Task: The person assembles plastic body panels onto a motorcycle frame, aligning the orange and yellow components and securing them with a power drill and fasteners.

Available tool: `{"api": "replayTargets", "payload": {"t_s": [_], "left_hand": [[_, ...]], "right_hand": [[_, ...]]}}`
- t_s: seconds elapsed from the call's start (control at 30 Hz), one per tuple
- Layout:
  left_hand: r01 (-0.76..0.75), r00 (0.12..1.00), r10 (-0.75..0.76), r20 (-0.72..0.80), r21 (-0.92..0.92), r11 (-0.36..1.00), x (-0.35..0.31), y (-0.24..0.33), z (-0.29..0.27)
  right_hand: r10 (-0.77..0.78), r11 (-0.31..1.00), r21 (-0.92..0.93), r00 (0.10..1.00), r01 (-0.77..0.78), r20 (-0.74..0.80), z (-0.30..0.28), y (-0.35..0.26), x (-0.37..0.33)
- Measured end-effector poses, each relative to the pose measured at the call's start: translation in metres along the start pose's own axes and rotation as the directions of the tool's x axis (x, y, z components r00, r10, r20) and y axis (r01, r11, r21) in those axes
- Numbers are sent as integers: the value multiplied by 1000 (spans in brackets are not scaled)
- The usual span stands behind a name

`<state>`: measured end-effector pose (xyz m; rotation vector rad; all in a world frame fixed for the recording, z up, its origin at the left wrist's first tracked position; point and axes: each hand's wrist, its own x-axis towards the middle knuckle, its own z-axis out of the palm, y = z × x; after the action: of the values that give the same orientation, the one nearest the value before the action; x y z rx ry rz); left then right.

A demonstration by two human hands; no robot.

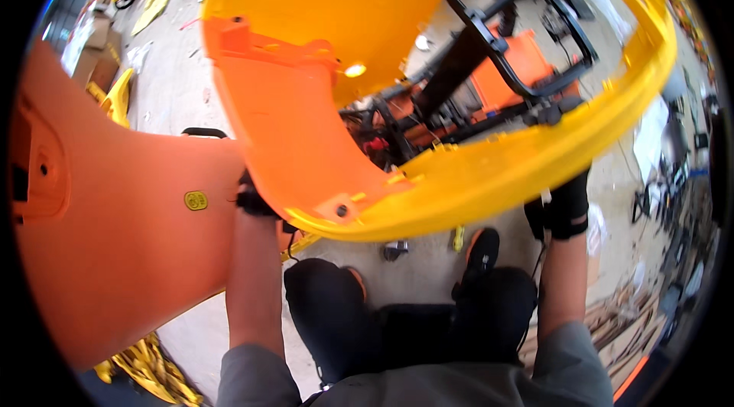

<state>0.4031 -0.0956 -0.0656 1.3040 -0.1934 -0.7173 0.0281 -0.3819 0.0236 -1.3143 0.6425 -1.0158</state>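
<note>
A large curved vehicle body panel (474, 185), yellow with an orange section at its left, is raised in front of me. My left hand (256, 196), in a black glove, grips its lower left edge beside a big orange body shell; the fingertips are hidden behind the panel. At the lower right edge, my gloved right hand (564, 208) holds the yellow rim from beneath, its fingers partly covered by it. Behind the panel's opening stands a vehicle frame with a black tubular bracket (524, 40) and a dark slanting column (455, 74).
The orange body shell (153, 208) fills the left side, close to my left forearm. Between my feet and the panel lies a small yellow tool (458, 238). Cardboard boxes (98, 47) stand far left; long wooden strips (631, 330) lie at the right.
</note>
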Motion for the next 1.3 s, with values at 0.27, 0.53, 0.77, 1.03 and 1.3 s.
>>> {"api": "replayTargets", "payload": {"t_s": [0.27,0.53,0.77,1.03,1.3], "left_hand": [[-50,869,-360,339,785,618,-96,50,67],[-304,776,-546,315,946,113,-114,-14,92],[-266,886,-316,339,930,252,-94,-60,58],[-25,907,-347,240,852,523,-97,-66,69],[-202,943,-160,292,884,421,-92,-87,48]], "right_hand": [[-125,968,-210,989,140,84,23,-7,18],[-173,979,-90,980,183,102,44,-26,23],[-358,932,116,923,344,138,35,-30,11],[-466,877,141,885,460,16,28,-26,5],[-219,947,-259,972,191,-84,-18,-22,-22]]}}
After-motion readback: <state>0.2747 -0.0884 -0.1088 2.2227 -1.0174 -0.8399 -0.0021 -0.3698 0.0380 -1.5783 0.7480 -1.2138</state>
